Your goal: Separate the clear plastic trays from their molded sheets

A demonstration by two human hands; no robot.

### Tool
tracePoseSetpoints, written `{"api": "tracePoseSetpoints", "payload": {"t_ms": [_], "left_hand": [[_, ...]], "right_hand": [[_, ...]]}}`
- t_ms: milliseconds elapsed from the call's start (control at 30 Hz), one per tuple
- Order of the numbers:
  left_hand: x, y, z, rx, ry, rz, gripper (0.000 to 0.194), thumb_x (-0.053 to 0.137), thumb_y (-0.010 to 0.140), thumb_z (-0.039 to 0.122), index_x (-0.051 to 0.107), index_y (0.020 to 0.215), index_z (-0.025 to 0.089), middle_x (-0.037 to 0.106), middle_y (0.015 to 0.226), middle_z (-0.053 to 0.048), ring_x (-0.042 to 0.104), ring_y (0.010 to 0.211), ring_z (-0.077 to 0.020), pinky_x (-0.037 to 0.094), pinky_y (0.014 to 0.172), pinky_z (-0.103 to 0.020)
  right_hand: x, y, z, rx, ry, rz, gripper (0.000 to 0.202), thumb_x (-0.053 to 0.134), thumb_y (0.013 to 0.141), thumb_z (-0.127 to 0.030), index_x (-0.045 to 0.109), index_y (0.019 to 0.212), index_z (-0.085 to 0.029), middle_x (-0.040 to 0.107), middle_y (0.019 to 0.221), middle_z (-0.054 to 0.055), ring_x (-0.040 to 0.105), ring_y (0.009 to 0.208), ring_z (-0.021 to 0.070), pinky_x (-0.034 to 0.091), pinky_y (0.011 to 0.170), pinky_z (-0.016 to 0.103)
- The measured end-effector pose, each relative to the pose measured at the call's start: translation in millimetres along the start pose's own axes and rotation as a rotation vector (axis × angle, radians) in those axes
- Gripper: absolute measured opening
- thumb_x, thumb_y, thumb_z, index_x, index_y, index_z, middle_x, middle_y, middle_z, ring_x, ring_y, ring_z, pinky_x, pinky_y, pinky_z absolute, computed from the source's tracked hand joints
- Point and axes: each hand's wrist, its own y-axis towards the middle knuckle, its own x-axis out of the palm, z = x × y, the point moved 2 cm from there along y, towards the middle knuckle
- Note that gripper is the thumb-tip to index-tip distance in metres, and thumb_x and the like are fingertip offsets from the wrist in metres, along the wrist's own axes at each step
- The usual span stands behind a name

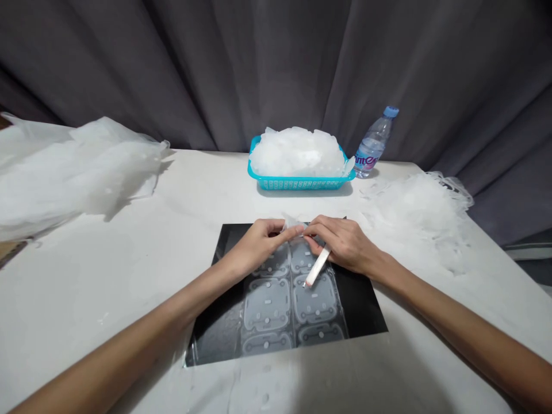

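Observation:
My left hand is closed, its thumb and fingers pinching a small translucent plastic piece above the far edge of a black mat. My right hand meets it from the other side, fingertips closed at the same piece. Held across the right hand is a slim white-handled tool; one end points down toward me and a dark tip shows beyond the knuckles. Its exact kind is unclear. Under both hands lies a clear plastic sheet with rounded-square moulded shapes in two columns, running past the mat's near edge.
At the back stands a blue basket heaped with translucent pieces. Beside it is a water bottle. Piled clear plastic sheets lie at left, thin plastic scraps at right. A grey curtain hangs behind the white table.

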Motion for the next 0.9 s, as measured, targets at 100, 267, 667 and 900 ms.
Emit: {"api": "tracePoseSetpoints", "payload": {"t_ms": [100, 267, 667, 900], "left_hand": [[1.2, 2, 3, -0.091, -0.306, -0.035, 0.040, 0.078, 0.083, 0.056, 0.077, 0.094, 0.018, 0.076, 0.083, -0.005, 0.066, 0.073, -0.0180, 0.050, 0.067, -0.028], [-2.0, 1, 11, -0.052, -0.388, -0.046, 0.035, 0.083, 0.080, 0.049, 0.081, 0.098, 0.020, 0.081, 0.094, -0.007, 0.072, 0.083, -0.0203, 0.055, 0.075, -0.029], [-0.8, 0, 7, -0.053, -0.405, 0.052, 0.022, 0.077, 0.076, 0.037, 0.075, 0.085, 0.017, 0.076, 0.079, -0.004, 0.065, 0.068, -0.0161, 0.050, 0.062, -0.026], [5.2, -1, 3, 0.047, -0.342, 0.017, 0.034, 0.084, 0.080, 0.047, 0.079, 0.096, 0.018, 0.082, 0.102, -0.008, 0.073, 0.094, -0.0235, 0.055, 0.090, -0.034]], "right_hand": [[-4, -3, 5, 0.217, 0.122, 0.026, 0.012, 0.061, 0.104, -0.028, 0.061, 0.113, -0.020, 0.071, 0.097, 0.006, 0.067, 0.084, 0.0186, 0.050, 0.071, 0.029], [-10, -7, 24, 0.660, 0.535, -0.119, 0.047, 0.078, 0.089, -0.041, 0.062, 0.127, -0.021, 0.067, 0.111, 0.006, 0.059, 0.083, 0.0171, 0.051, 0.076, 0.032], [-6, 1, 13, 0.811, 1.224, -0.119, 0.044, 0.084, 0.084, -0.038, 0.065, 0.121, -0.021, 0.073, 0.104, 0.004, 0.070, 0.100, 0.0199, 0.052, 0.095, 0.035], [2, -4, -1, 0.697, 0.979, -0.003, 0.043, 0.073, 0.092, -0.036, 0.058, 0.129, -0.022, 0.069, 0.107, 0.005, 0.067, 0.097, 0.0188, 0.052, 0.087, 0.032]]}}
